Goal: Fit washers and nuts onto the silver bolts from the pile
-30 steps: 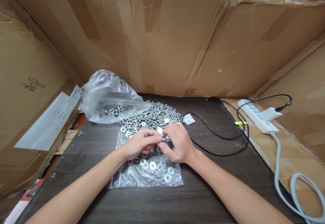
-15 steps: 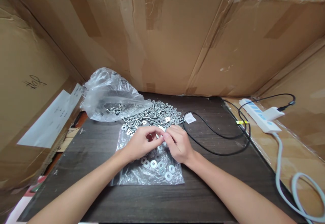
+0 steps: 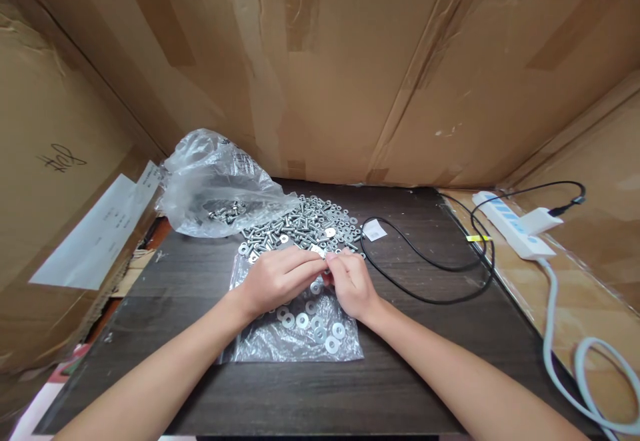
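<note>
Now flattening left hand [image 3: 280, 276] from that earlier arch, down against right hand [image 3: 353, 284]; probably still mid-fiddle; can't tell if gripping anything; leaving washers [image 3: 302, 327] nearside of grip.

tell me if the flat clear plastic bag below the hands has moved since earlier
No, the bag shows no clear shift against the white rectangular power strip.

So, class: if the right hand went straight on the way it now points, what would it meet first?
Most likely the left hand: it meets or nearly meets the right hand, though depth is unclear. Beyond lies a pile of bolts and washers.
</note>
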`<state>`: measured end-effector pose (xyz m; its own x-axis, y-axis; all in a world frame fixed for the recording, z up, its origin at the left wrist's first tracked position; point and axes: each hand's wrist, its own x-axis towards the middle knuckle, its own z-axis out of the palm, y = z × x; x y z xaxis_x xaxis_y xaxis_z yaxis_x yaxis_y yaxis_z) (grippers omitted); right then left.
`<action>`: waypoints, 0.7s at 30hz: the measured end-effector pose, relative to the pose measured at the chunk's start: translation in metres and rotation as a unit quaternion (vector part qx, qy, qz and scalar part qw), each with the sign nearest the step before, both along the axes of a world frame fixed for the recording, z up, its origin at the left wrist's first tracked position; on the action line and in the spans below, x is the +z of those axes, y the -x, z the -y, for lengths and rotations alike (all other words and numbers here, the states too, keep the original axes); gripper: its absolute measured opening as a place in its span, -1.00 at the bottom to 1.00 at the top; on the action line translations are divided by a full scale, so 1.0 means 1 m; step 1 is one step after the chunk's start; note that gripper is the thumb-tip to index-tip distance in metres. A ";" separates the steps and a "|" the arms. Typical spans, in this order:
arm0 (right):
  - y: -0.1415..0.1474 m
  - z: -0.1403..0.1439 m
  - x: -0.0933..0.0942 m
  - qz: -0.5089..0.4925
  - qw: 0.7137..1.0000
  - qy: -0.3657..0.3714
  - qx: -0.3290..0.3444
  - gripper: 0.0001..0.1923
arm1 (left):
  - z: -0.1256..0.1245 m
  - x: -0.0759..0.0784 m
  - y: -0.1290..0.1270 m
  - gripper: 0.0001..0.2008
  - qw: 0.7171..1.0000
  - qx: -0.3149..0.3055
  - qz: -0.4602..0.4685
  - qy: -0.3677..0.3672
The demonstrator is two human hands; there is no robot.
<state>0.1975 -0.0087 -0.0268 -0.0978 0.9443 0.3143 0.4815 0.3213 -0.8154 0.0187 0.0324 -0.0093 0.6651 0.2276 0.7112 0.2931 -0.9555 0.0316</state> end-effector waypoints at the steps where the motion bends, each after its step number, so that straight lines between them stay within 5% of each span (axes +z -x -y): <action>1: 0.000 0.000 0.000 0.003 1.000 -0.001 0.001 -0.44 | 0.000 0.001 0.000 -0.87 1.000 0.000 -0.001 -0.009; 9: 0.001 -0.003 0.000 0.021 0.999 -0.013 0.024 -0.47 | -0.001 0.008 0.003 -0.87 0.999 -0.001 -0.038 -0.023; 13: -0.002 -0.007 -0.001 0.049 0.998 -0.037 0.016 -0.48 | 0.000 0.004 -0.001 -0.87 0.991 0.010 -0.004 0.137; 15: -0.005 -0.008 0.000 0.068 0.995 -0.068 0.003 -0.51 | -0.001 0.004 -0.003 -0.89 0.949 0.035 0.036 0.311; 18: -0.009 -0.006 0.004 0.090 0.989 -0.120 0.006 -0.66 | -0.003 0.004 -0.002 -0.83 0.823 0.042 0.059 0.563; 21: -0.011 -0.005 0.008 0.114 0.978 -0.174 0.038 -0.83 | -0.005 0.004 0.001 -0.73 0.704 -0.009 0.038 0.709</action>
